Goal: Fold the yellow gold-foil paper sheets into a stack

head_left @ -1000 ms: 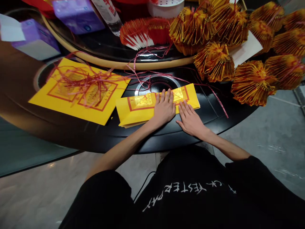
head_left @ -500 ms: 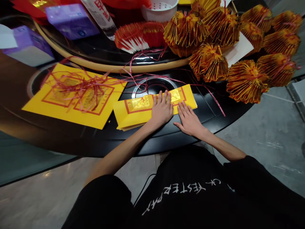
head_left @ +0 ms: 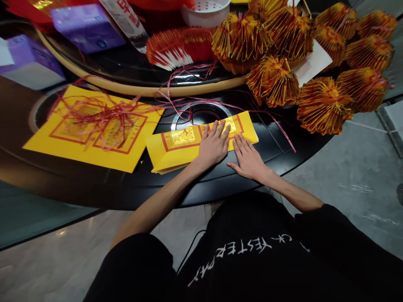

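A folded stack of yellow joss paper (head_left: 176,153), printed with red borders and gold pictures, lies on the black table before me. My left hand (head_left: 214,144) rests flat on its middle, fingers slightly spread over the print. Against the stack's near edge at the right, my right hand (head_left: 248,159) presses with outstretched fingers, its thumb apart on the table side. To the left, flat yellow joss paper (head_left: 122,161) carries a tangle of pink-red string (head_left: 107,115).
Pleated gold paper bundles (head_left: 325,105) fill the right side. Red folded paper (head_left: 182,46), a bottle (head_left: 126,21), a white basket (head_left: 206,12) and purple tissue packs (head_left: 88,27) stand behind on the raised turntable (head_left: 141,89). Loose string crosses the table's middle.
The view has shifted slightly, so the table things appear a little further left. Both hands keep nearly the same places on the folded paper; the left fingers are spread slightly wider.
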`<state>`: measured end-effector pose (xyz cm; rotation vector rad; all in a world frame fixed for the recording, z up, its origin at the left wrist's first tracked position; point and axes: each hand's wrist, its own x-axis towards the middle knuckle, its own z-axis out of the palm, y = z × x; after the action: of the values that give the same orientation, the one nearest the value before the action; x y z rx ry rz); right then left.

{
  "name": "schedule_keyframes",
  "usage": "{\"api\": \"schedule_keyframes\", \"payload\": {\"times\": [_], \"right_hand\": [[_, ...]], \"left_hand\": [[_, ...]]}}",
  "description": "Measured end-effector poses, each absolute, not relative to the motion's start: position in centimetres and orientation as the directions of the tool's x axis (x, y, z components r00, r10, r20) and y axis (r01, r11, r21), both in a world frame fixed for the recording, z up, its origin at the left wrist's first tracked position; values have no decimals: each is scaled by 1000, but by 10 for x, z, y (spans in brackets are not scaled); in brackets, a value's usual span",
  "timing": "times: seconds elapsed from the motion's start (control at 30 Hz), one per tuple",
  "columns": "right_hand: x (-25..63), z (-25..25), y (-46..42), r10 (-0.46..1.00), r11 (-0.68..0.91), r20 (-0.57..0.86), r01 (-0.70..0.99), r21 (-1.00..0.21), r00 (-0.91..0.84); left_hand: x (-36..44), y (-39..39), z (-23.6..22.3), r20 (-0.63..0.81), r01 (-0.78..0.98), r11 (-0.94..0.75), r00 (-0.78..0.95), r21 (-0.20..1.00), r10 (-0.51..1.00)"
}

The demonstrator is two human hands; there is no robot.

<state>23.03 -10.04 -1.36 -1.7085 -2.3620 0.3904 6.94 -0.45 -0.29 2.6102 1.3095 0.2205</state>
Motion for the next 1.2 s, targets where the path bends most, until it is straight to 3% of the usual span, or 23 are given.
{"api": "schedule_keyframes", "payload": {"times": [0.27,0.63,1.2], "right_hand": [[229,-12,-101,951,295,14,895,-333,-308],[224,-1,-83,951,289,-44,929,-230,-307],[230,0,-96,972,198,-75,948,-249,-223]], "left_hand": [[70,-7,-4,46,769,-586,596,255,802],[71,-6,-5,31,775,-587,597,235,802],[70,-7,-5,12,781,-597,605,183,796]]}}
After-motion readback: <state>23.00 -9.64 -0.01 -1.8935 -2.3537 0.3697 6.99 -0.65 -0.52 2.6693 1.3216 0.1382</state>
